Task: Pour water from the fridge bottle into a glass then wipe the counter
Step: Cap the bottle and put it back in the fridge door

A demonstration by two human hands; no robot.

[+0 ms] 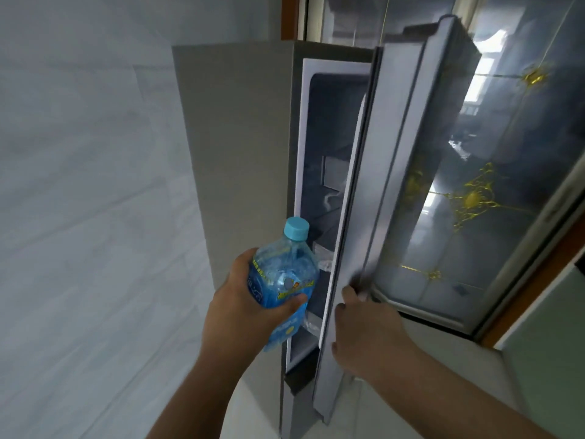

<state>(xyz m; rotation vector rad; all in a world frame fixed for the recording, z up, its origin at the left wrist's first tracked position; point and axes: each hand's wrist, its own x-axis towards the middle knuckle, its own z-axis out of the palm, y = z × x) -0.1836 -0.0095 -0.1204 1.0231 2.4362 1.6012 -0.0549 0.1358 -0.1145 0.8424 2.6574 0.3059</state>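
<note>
A clear blue water bottle (281, 274) with a light blue cap and a blue label stands upright in my left hand (240, 308), whose fingers and thumb wrap round its body. It is just outside the fridge opening (329, 172). The fridge door (373, 191) stands only a narrow gap from the cabinet. My right hand (364, 327) grips the door's front edge low down, fingers curled round it. No glass or counter is in view.
The fridge's grey side panel (240, 147) faces me. A pale tiled wall (95, 185) fills the left. To the right, a window (493, 172) with dark glass, yellow ornaments and a brown frame sits close behind the door.
</note>
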